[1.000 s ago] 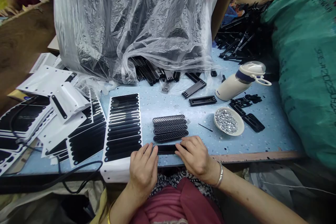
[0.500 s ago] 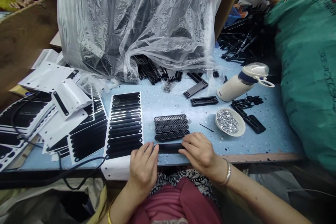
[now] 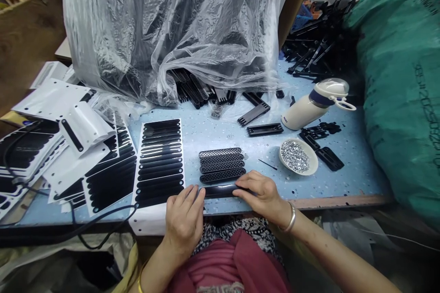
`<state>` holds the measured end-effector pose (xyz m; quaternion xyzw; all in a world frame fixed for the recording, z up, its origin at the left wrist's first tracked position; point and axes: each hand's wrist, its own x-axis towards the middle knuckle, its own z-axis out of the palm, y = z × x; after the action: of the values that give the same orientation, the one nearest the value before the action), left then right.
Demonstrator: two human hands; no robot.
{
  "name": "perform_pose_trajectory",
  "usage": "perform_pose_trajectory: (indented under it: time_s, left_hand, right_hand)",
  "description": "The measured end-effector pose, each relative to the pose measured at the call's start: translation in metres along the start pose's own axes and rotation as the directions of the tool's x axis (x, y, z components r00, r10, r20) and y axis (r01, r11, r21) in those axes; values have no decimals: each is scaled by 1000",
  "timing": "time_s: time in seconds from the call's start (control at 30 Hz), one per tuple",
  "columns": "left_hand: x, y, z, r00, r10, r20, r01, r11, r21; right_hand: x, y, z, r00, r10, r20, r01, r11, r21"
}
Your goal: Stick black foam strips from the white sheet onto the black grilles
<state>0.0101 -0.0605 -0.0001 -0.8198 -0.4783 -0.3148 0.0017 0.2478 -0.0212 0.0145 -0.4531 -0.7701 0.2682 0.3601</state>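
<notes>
A glossy black strip (image 3: 220, 190) lies level near the table's front edge, between my two hands. My left hand (image 3: 184, 214) is closed on its left end, fingers bunched together and partly hiding that end. At the other end, my right hand (image 3: 259, 192) pinches the strip between thumb and fingers. Just beyond it sits a row of several black lattice-patterned bars (image 3: 222, 164). Left of my left hand lies a white sheet of black rounded strips (image 3: 160, 162).
A bowl of small shiny metal parts (image 3: 298, 156), a thin black rod (image 3: 267, 164) and a white bottle (image 3: 309, 105) stand or lie to the right. Clear plastic sheeting (image 3: 172, 32) hangs behind. A green sack (image 3: 398, 78) bulges at far right; a cable (image 3: 103, 217) crosses front left.
The strip's top now shows a bright glare along it. Both hands keep their hold at its ends, with only slight finger shifts. The whole view has shifted a little.
</notes>
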Motion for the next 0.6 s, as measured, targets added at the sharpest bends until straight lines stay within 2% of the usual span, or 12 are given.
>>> perform_pose_trajectory:
  time_s: [0.23, 0.47, 0.6]
  left_hand:
    - [2, 1, -2, 1000, 5, 6, -5, 1000, -2]
    - [1, -1, -2, 1000, 5, 8, -4, 1000, -17]
    - [1, 0, -2, 1000, -1, 12, 1, 1000, -20]
  right_hand:
    - [0, 5, 1, 997, 78, -19, -75, 991, 108]
    - [-3, 7, 0, 999, -37, 1, 37, 996, 87]
    - [-6, 7, -7, 999, -32, -12, 33, 996, 83]
